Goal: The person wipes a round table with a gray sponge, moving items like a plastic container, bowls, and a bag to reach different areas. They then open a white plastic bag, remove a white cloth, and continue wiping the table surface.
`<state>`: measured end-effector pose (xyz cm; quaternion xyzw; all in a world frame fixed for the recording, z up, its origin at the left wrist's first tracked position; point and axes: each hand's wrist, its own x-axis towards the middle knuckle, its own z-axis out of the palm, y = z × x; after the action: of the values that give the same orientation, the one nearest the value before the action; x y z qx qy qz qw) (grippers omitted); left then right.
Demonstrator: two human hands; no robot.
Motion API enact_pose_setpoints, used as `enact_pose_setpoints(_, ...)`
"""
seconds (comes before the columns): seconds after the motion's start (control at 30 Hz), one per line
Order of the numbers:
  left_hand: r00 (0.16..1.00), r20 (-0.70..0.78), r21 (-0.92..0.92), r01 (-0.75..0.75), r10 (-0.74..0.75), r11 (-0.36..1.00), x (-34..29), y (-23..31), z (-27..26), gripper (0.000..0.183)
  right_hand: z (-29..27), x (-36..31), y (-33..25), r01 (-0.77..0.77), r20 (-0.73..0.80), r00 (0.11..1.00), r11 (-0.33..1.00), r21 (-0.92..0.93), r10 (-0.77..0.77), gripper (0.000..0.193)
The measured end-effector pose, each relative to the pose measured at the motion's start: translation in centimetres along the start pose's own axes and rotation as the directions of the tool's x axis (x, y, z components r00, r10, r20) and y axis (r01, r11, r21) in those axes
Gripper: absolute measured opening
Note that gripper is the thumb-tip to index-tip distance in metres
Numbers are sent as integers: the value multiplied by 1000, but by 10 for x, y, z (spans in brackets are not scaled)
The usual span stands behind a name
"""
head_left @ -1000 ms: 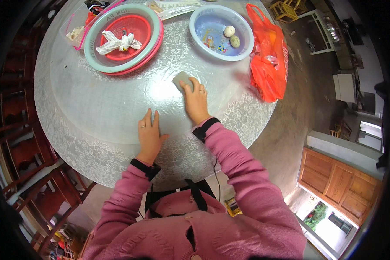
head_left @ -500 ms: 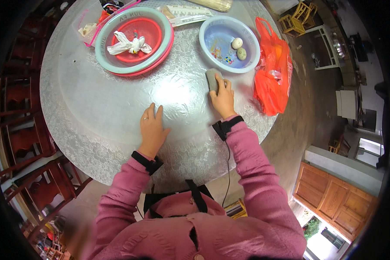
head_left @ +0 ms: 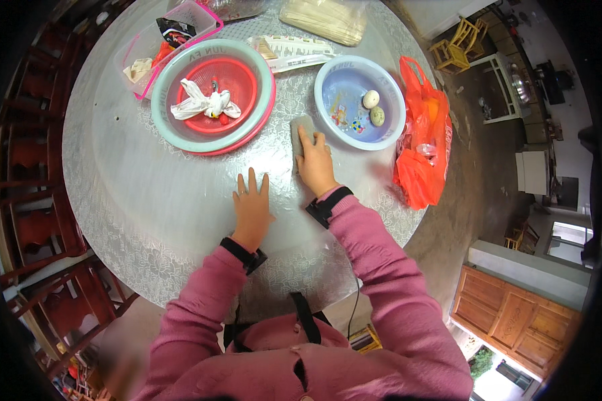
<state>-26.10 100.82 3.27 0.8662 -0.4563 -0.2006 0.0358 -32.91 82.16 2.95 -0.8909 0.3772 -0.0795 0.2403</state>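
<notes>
My right hand (head_left: 317, 166) presses down on a grey folded cloth (head_left: 295, 137), which lies on the round table (head_left: 174, 207) just left of a pale blue basin (head_left: 321, 110). Part of the cloth is hidden under the fingers. My left hand (head_left: 252, 212) is open, its fingers spread at the tabletop with nothing in them. Two eggs (head_left: 374, 108) sit inside the blue basin. Farther left, a pale green basin (head_left: 160, 110) stands in a red one and holds a red strainer (head_left: 242, 73) with a knotted white plastic bag (head_left: 204, 103).
A red plastic bag (head_left: 425, 154) stands at the table's right edge. Along the far side are a pink-rimmed clear container (head_left: 137, 53), a printed packet (head_left: 301, 52) and a bag of pale sticks (head_left: 328, 20). Dark red wooden chairs (head_left: 40, 227) line the left.
My right hand has slid the cloth left, away from below the blue basin to beside it. My left hand has shifted slightly right. The view has tilted, showing more of the table's far side.
</notes>
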Motion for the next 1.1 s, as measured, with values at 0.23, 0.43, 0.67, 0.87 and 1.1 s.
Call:
enact_pose_setpoints(0.23,996,81,89,17,-24,996,2,4,-3,112,16,62,-24,-17,-68,998,997,-77,12,69)
enact_pose_setpoints(0.43,997,77,37,16,-19,999,-2,6,-12,112,23,105,-26,5,-126,992,998,-57,-12,68)
enact_pose_setpoints(0.67,1000,11,-87,-12,13,996,-7,4,-12,112,19,111,-6,162,-143,979,982,100,-147,64)
enact_pose_setpoints(0.87,999,34,-19,-27,28,999,-7,3,-11,112,8,66,1,279,-18,960,960,-20,-280,70)
enact_pose_setpoints(1.1,997,79,71,-2,-3,997,-3,7,-8,117,-6,12,8,348,96,932,937,25,-349,77)
